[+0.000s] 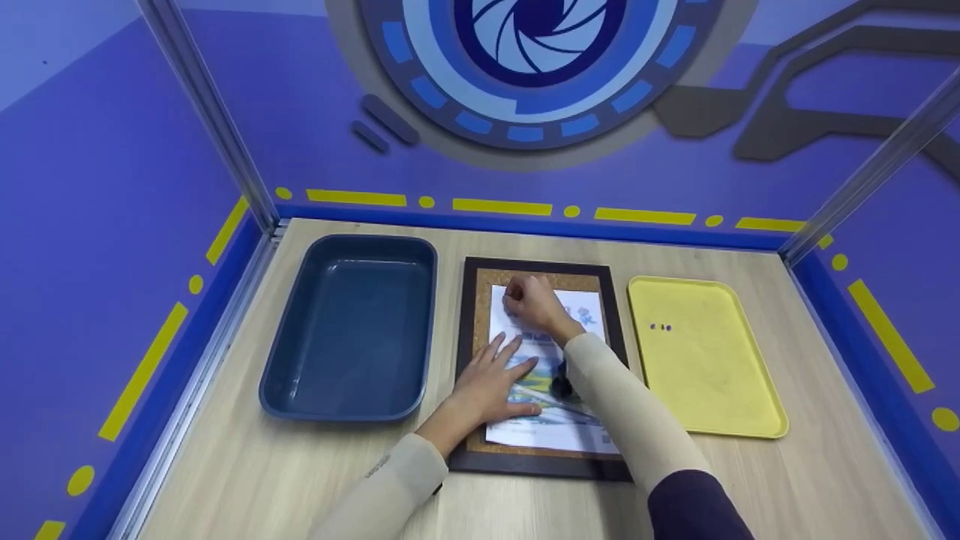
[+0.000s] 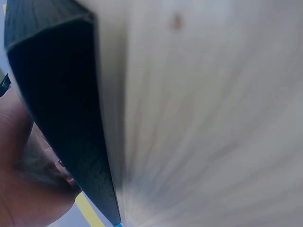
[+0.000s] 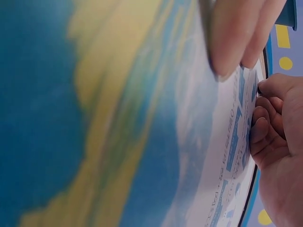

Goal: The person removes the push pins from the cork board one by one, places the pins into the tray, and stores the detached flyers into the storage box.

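A sheet of printed paper (image 1: 551, 433) lies on a cork board (image 1: 592, 282) with a dark frame. My left hand (image 1: 491, 386) rests on the lower left of the sheet, fingers spread and straight. Near the sheet's top left corner, my right hand (image 1: 536, 304) presses down with curled fingers. In the right wrist view, the thumb and finger of that right hand (image 3: 279, 127) pinch a small dark push pin (image 3: 259, 88), mostly hidden by the fingertips. The left wrist view shows mainly the frame's dark edge (image 2: 61, 85) and part of a hand.
To the right of the board lies a yellow tray (image 1: 712, 382) with a few tiny purple pieces (image 1: 661, 327) on it. A deep blue bin (image 1: 352, 330) stands on the left. Panelled walls (image 1: 420, 176) enclose the wooden table (image 1: 255, 465).
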`<state>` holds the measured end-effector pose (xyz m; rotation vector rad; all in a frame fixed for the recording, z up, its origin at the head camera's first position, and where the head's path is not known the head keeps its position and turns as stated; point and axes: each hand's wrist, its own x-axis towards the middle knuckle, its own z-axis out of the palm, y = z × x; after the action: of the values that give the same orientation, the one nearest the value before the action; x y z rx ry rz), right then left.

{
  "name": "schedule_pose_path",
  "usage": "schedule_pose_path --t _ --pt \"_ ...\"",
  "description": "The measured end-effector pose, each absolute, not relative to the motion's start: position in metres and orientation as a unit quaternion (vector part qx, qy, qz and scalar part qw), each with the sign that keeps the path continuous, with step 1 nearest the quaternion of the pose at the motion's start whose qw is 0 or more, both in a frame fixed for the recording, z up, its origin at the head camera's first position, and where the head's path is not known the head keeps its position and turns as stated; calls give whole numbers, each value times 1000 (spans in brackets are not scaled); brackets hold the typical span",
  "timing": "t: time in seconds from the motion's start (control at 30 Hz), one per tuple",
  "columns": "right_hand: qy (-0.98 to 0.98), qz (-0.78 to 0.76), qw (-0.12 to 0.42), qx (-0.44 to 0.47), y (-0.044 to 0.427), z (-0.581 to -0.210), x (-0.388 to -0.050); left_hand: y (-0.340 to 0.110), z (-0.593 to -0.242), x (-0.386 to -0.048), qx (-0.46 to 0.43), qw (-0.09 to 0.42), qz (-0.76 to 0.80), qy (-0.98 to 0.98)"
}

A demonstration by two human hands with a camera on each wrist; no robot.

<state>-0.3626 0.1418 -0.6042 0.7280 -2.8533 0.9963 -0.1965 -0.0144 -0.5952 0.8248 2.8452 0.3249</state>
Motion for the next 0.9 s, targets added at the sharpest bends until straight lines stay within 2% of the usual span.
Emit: schedule_pose_path --t 0.5,0.9 --pt "-915 328 28 232 144 -606 -365 -15 -593 -197 279 83 115 950" --pt "-913 343 8 219 146 -600 -362 -14 -594 -197 274 89 116 951"
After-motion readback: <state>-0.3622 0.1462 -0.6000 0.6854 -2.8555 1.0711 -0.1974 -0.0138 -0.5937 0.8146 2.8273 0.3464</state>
